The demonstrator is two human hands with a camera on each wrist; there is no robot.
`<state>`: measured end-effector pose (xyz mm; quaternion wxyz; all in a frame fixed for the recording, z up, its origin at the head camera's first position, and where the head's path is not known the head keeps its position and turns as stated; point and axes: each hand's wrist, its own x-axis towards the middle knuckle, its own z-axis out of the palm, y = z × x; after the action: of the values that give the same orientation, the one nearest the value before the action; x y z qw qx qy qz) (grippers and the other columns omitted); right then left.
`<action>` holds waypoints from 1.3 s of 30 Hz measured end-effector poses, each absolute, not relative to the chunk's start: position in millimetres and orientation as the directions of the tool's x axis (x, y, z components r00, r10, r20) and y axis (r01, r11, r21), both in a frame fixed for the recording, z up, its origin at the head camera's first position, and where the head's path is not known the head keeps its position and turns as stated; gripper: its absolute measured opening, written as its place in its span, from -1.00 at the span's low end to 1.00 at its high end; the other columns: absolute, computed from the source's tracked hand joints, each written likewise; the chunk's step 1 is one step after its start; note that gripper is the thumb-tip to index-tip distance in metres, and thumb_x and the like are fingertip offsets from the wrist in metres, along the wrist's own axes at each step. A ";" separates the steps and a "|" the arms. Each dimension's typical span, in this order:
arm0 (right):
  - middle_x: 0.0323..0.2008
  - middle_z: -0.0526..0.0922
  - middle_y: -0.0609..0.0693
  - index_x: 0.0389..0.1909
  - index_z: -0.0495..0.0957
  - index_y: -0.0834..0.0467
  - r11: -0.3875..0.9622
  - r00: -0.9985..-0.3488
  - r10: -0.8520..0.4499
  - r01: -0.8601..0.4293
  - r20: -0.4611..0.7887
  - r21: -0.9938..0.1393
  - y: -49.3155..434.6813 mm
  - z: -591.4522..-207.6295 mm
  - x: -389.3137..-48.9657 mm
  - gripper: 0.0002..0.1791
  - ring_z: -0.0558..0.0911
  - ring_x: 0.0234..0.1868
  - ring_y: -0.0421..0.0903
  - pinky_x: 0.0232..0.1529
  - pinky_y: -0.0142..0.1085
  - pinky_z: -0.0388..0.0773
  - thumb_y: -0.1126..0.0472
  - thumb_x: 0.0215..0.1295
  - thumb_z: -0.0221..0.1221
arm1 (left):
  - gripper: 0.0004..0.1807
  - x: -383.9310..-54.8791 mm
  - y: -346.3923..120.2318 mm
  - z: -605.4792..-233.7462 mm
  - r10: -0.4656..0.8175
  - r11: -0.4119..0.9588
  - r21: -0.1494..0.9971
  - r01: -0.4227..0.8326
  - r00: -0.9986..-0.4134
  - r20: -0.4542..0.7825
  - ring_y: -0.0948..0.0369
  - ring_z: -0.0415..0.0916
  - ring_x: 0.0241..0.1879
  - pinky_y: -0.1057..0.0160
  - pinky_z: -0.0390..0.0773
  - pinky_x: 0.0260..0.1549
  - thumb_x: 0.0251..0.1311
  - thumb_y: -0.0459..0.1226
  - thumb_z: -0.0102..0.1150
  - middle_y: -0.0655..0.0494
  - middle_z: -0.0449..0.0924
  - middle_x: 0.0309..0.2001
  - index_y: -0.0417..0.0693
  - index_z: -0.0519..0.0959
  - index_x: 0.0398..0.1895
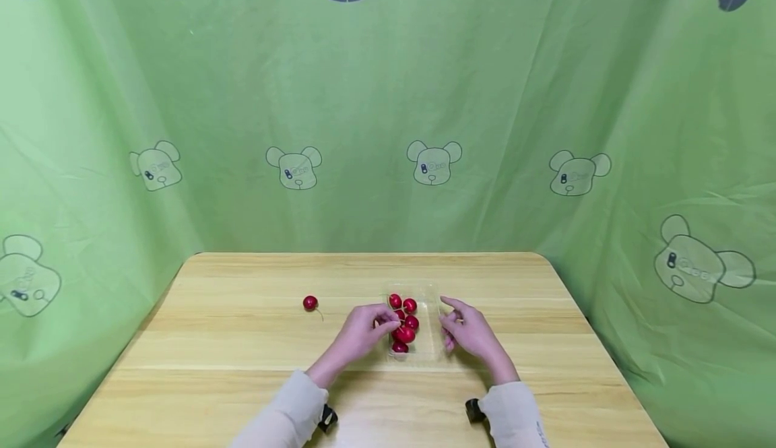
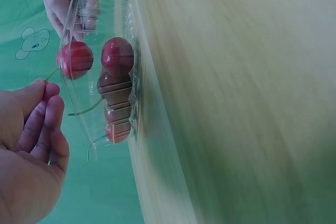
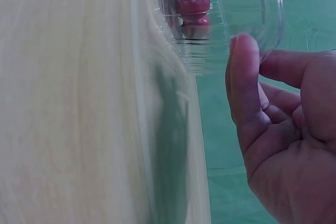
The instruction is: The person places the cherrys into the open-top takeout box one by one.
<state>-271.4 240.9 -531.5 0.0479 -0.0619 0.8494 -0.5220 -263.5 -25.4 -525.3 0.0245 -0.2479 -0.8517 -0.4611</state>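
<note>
My left hand (image 1: 364, 327) is at the left side of a clear plastic box (image 1: 429, 340), pinching the thin green stem of a cherry (image 2: 76, 60). That cherry hangs at the level of the box's rim, above the other ones. Several dark red cherries (image 2: 117, 56) lie inside, gathered on the box's left half, some with stems poking out. My right hand (image 1: 469, 330) is at the right side of the box, its index finger extended and its fingertips (image 3: 244, 45) right at the clear rim, the other fingers bent underneath.
One single cherry (image 1: 310, 302) with its stem lies on the wooden table (image 1: 242, 340), left of the box. A green curtain (image 1: 364, 219) printed with bear faces stands behind the table and along both sides. Dark wrist straps (image 1: 328, 419) show below both sleeves.
</note>
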 end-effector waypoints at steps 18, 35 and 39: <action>-0.39 0.67 0.21 0.53 0.22 0.30 0.468 -0.987 -0.162 -0.060 -0.018 -0.882 241.5 -531.6 -271.9 -0.37 0.67 -0.54 -0.04 -0.46 -0.22 0.69 0.35 0.52 0.13 | -0.95 -262.9 -14.4 -527.4 0.377 0.590 0.652 0.476 -0.877 0.299 0.45 0.38 -0.43 0.44 0.45 -0.37 0.28 -0.15 0.40 0.36 0.62 -0.29 0.15 0.76 -0.25; -0.40 0.68 0.20 0.53 0.23 0.30 0.478 -0.985 -0.170 -0.073 -0.011 -0.875 241.1 -532.2 -273.7 -0.37 0.67 -0.54 -0.03 -0.47 -0.19 0.69 0.35 0.51 0.14 | -0.93 -267.4 -15.1 -537.5 0.384 0.619 0.618 0.485 -0.873 0.301 0.45 0.36 -0.46 0.43 0.43 -0.38 0.28 -0.12 0.40 0.35 0.59 -0.27 0.14 0.77 -0.27; -0.41 0.68 0.19 0.53 0.23 0.30 0.482 -0.985 -0.170 -0.076 -0.008 -0.873 240.6 -531.6 -273.5 -0.37 0.67 -0.53 -0.01 -0.47 -0.19 0.68 0.35 0.52 0.13 | -0.95 -267.5 -15.2 -538.8 0.383 0.628 0.606 0.488 -0.872 0.305 0.45 0.38 -0.43 0.43 0.45 -0.35 0.27 -0.13 0.41 0.37 0.59 -0.26 0.17 0.77 -0.27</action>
<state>-273.5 240.6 -531.6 0.0467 -0.0715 0.8596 -0.5038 -267.5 -15.2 -538.8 0.0737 -0.2422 -0.8993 -0.3566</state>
